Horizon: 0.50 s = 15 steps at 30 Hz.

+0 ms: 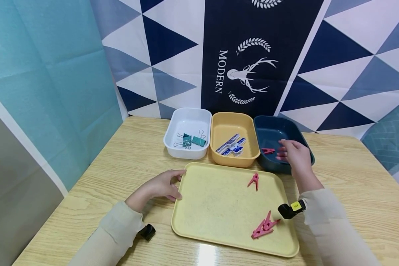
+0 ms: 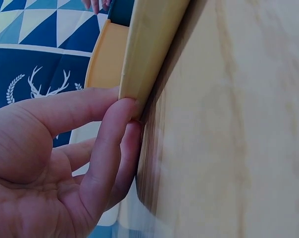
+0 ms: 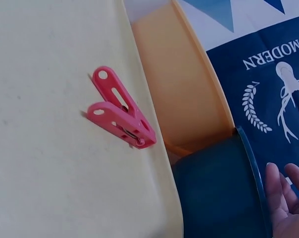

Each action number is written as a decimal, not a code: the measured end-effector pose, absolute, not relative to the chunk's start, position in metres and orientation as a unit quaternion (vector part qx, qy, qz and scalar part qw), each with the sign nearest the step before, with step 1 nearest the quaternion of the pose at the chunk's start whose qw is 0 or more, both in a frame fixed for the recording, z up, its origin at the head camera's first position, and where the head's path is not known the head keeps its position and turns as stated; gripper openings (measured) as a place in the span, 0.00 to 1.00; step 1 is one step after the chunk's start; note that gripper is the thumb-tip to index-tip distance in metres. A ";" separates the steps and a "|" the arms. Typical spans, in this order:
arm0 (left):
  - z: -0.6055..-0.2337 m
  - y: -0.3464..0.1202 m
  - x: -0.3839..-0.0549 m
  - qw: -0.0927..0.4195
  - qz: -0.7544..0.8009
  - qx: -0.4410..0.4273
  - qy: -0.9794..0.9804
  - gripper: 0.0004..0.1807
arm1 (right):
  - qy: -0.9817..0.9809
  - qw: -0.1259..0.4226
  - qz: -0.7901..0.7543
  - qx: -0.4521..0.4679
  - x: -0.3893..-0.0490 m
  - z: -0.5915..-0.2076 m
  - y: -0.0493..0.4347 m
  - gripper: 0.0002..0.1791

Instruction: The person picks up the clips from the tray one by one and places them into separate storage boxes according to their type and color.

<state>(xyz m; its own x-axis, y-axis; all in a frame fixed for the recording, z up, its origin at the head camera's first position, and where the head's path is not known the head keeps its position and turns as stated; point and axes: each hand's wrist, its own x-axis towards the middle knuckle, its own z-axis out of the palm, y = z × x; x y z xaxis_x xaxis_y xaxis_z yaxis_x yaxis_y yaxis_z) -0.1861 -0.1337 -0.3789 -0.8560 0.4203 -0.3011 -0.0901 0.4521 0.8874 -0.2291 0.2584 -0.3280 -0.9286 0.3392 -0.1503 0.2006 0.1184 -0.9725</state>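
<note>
My left hand [image 1: 164,184] holds the left edge of a pale yellow tray [image 1: 216,203], thumb and fingertips at its rim, as the left wrist view [image 2: 90,158] shows close up. Over the dark teal bin [image 1: 272,129] is my right hand [image 1: 296,155], with relaxed fingers and nothing seen between them. A red clothespin [image 1: 268,150] lies inside that bin, left of the fingers. On the tray, one pink clothespin [image 1: 254,181] rests near the far edge. Several more pink clothespins [image 1: 264,227] lie overlapping at the near right.
Left of the teal bin, a yellow bin [image 1: 234,120] contains blue-and-white clips [image 1: 232,146]. Beside it, a white bin [image 1: 189,115] contains green binder clips [image 1: 189,140]. The three bins stand in a row behind the tray on a wooden table [image 1: 136,147], before a patterned cloth [image 1: 173,74].
</note>
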 end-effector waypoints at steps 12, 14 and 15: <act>-0.380 -0.134 -0.186 0.245 0.514 0.098 0.816 0.46 | -0.720 0.065 0.673 -0.158 -0.229 -0.347 0.268 0.27; -0.379 -0.133 -0.186 0.245 0.514 0.097 0.816 0.46 | -0.721 0.054 0.673 -0.155 -0.220 -0.338 0.262 0.24; -0.379 -0.133 -0.186 0.245 0.514 0.097 0.816 0.46 | -0.717 0.050 0.678 -0.154 -0.216 -0.335 0.260 0.22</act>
